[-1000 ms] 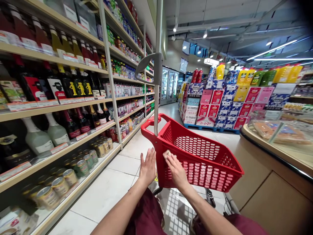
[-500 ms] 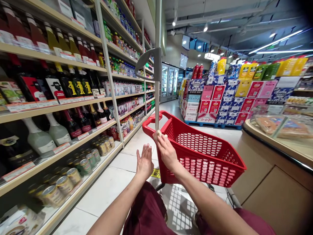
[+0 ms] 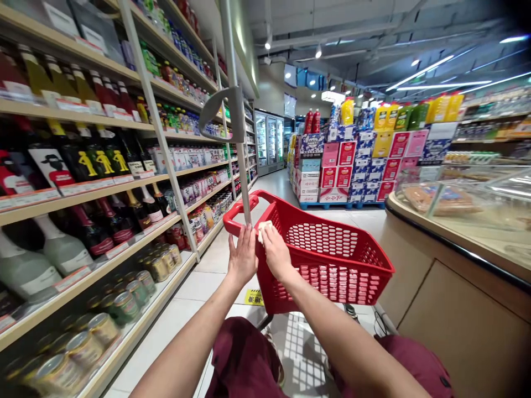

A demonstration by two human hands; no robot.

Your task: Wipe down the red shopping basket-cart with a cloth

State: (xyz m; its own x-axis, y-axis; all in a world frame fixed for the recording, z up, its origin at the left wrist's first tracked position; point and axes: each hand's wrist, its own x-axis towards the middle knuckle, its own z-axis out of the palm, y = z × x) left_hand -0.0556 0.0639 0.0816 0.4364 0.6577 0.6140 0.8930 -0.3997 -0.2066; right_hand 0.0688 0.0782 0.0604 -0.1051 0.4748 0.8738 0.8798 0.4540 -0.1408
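Note:
A red plastic shopping cart [image 3: 332, 271] with a lattice basket stands just in front of me. A metal pole [image 3: 245, 188] rises at its near left corner, with a grey looped piece [image 3: 236, 113] high on it. My left hand [image 3: 244, 255] is open, its straight fingers laid at the pole's lower end by the cart's corner. Just to its right, my right hand [image 3: 277, 251] is closed on a small whitish cloth [image 3: 264, 225] at the basket's near rim. The cloth is mostly hidden under the fingers.
Shelves of bottles and cans [image 3: 103, 331] run along the left. A display counter [image 3: 440, 243] stands close on the right. Stacked drink cartons [image 3: 340, 171] sit on a blue pallet ahead. A yellow floor sticker [image 3: 254, 297] lies below the cart's corner.
My left hand has moved up to the pole's lower end. My right hand, with the cloth, has gone from the pole to the basket rim right of it. The view has turned slightly right.

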